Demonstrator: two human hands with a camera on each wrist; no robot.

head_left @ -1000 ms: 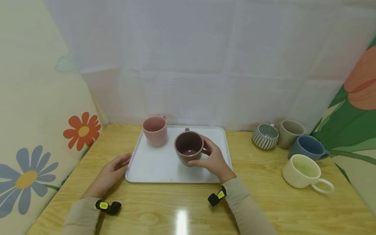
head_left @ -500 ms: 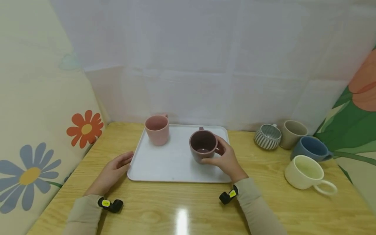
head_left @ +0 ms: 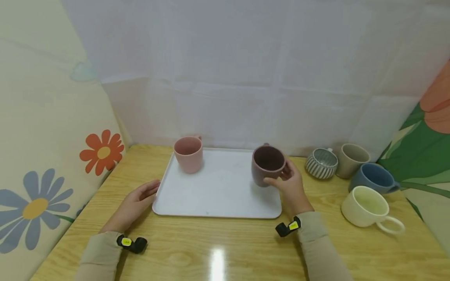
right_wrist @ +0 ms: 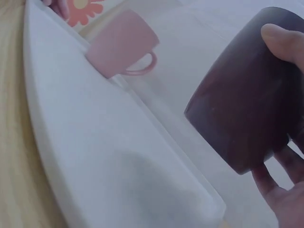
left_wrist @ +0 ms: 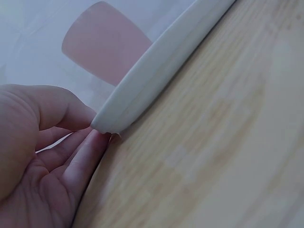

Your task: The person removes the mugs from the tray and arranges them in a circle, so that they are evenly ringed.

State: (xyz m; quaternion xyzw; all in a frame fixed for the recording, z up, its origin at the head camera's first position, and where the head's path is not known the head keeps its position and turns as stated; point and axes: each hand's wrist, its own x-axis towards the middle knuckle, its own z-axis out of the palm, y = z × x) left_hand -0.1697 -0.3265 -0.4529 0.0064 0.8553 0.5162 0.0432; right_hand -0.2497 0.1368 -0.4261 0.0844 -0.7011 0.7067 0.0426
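Note:
My right hand [head_left: 292,186] grips a dark plum-brown mug [head_left: 261,173] round its side, thumb in front. The right wrist view shows this mug [right_wrist: 242,95] raised above the white tray [right_wrist: 85,118], its bottom apart from the surface. Upright at the tray's back left stands a pink mug [head_left: 188,159], its handle turned to the back. My left hand [head_left: 135,205] is at the tray's left edge. In the left wrist view its thumb and a finger pinch the rim of the tray [left_wrist: 142,90] near a corner.
On the right of the wooden table [head_left: 197,249] several cups stand close together: a grey-white striped cup [head_left: 318,168], a taupe cup [head_left: 346,168], a blue mug [head_left: 365,185] and a pale yellow mug [head_left: 358,210]. A white cloth [head_left: 218,78] hangs behind.
My right hand has carried the plum-brown mug from the tray's middle rightward and a little back, toward the tray's right edge. The left hand and pink mug stay where they were.

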